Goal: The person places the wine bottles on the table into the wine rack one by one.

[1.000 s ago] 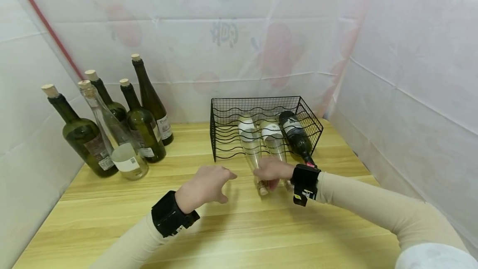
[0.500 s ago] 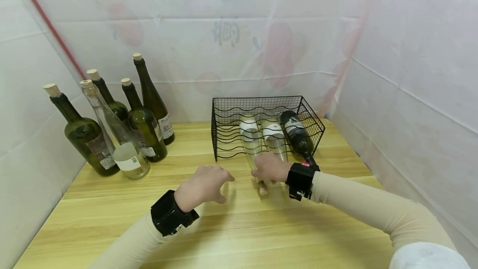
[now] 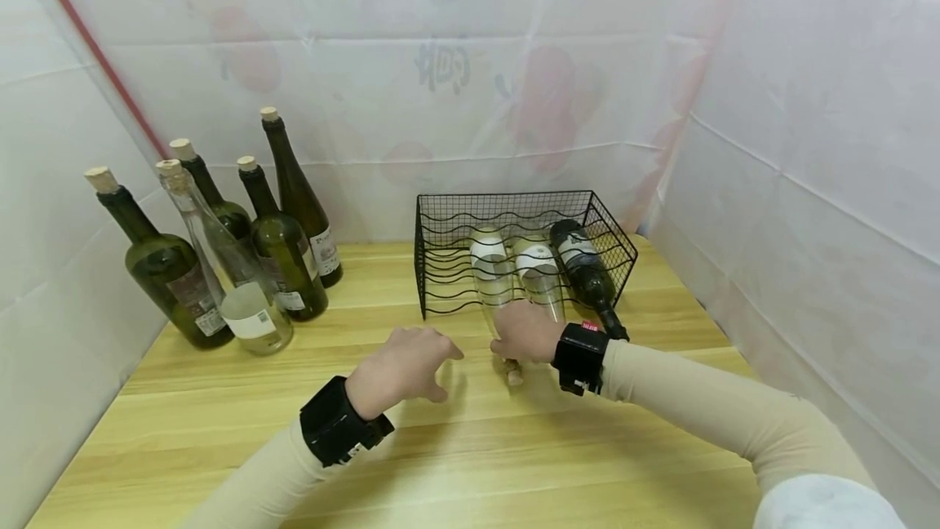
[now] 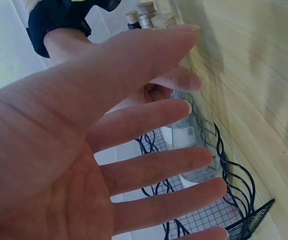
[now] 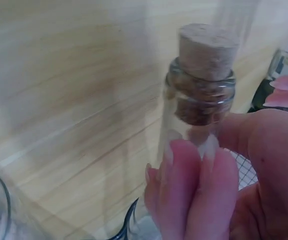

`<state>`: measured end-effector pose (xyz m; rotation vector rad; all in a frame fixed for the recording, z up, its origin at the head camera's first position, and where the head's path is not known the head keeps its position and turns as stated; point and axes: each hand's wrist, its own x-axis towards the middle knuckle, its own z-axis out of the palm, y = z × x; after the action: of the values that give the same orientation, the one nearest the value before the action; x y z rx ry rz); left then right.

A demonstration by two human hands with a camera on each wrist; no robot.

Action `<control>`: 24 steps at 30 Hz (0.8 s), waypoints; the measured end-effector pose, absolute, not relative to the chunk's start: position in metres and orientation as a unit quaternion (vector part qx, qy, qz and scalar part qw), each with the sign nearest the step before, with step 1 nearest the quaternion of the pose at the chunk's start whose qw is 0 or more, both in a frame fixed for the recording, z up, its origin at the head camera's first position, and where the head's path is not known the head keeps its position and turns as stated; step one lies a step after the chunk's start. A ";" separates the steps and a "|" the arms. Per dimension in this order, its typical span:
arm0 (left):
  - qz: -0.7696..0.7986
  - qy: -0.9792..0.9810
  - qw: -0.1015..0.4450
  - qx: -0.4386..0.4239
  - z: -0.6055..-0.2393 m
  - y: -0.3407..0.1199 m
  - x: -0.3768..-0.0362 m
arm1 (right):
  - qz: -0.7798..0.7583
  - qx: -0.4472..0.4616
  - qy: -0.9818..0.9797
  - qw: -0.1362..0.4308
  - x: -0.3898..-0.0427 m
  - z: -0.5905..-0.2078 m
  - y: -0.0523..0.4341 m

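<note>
My right hand (image 3: 525, 331) grips the neck of a corked clear glass bottle (image 3: 488, 268) that lies in a black wire bottle rack (image 3: 455, 206). Close up in the right wrist view, the fingers curl round the glass neck (image 5: 174, 117) just below its cork (image 5: 208, 54). Beside this bottle lies a second clear one (image 3: 539, 268) with a white label, its neck hidden behind my right hand. A dark wine bottle (image 3: 586, 272) occupies the rack's right side, neck pointing forward. My left hand (image 3: 402, 369) hovers over the table left of the necks, fingers spread, holding nothing.
Several corked bottles stand upright at the left back: a green one (image 3: 172, 284), a clear one (image 3: 253, 317), another green one (image 3: 286, 268) and a tall dark one (image 3: 301, 202). White sheeting (image 3: 352, 104) walls the wooden table (image 3: 470, 464) at the back and sides.
My right hand has shifted slightly left, from above the two clear necks onto the left one, and its fingers have closed round it. The left hand and the bottles stay in place.
</note>
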<state>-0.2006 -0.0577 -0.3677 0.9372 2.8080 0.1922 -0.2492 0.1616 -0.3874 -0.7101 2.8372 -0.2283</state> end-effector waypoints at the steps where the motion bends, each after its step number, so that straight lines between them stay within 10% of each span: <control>1: 0.064 0.943 0.088 0.315 -0.368 -0.057 -0.200 | -0.087 -0.230 0.962 0.117 -0.249 -0.387 0.162; 8: 0.059 0.945 0.093 0.307 -0.368 -0.057 -0.200 | -0.106 -0.132 0.963 0.209 -0.255 -0.390 0.165; 24: 0.049 0.946 0.094 0.306 -0.367 -0.058 -0.200 | -0.020 -0.176 0.975 0.133 -0.253 -0.393 0.158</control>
<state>-0.2003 -0.0576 -0.3670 0.9088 2.8063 0.1452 -0.2533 0.1577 -0.3925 -0.5105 2.8280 -0.0567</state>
